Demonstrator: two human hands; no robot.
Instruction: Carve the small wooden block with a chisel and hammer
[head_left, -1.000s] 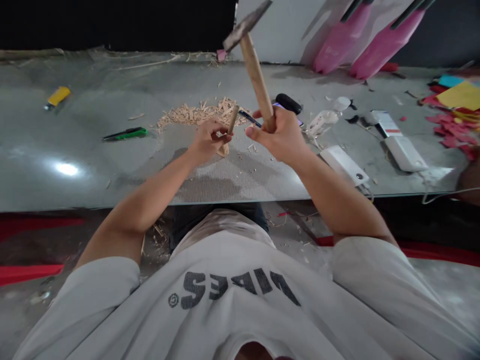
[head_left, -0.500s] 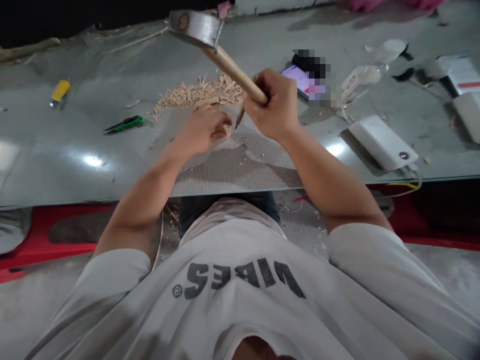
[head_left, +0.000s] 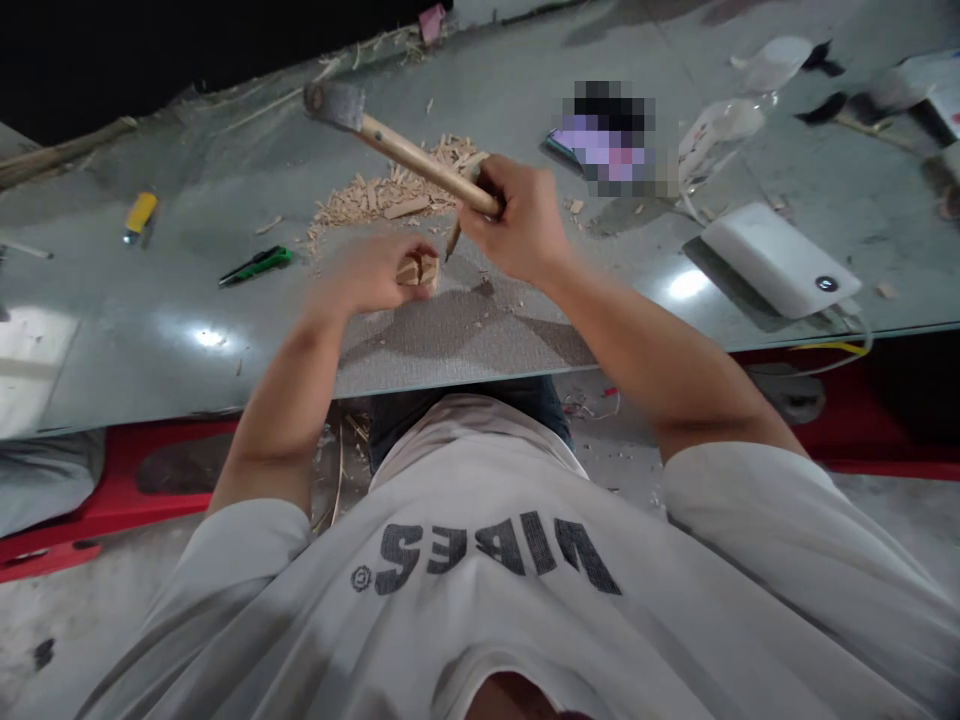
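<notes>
My right hand (head_left: pixel 517 215) is wrapped round the wooden handle of a hammer (head_left: pixel 424 165), whose metal head points to the upper left. The same hand also holds a thin pointed tool (head_left: pixel 453 240), tip down, just right of my left hand. My left hand (head_left: pixel 375 272) is curled round a small carved wood block (head_left: pixel 417 270) on the grey mat (head_left: pixel 465 335). Its fingers partly cover the block. Beyond both hands lies a pile of wood shavings (head_left: pixel 367 200).
On the glass table (head_left: pixel 97 340) are a green cutter (head_left: pixel 256 266) and a yellow tool (head_left: pixel 141 214) at left. A phone (head_left: pixel 566 150), a crumpled plastic item (head_left: pixel 720 135) and a white power bank (head_left: pixel 780 258) with a cable lie at right.
The hammer has swung lower and more level, and my right hand has shifted left. My left hand has turned, so the wood block now shows. The view has shifted slightly.
</notes>
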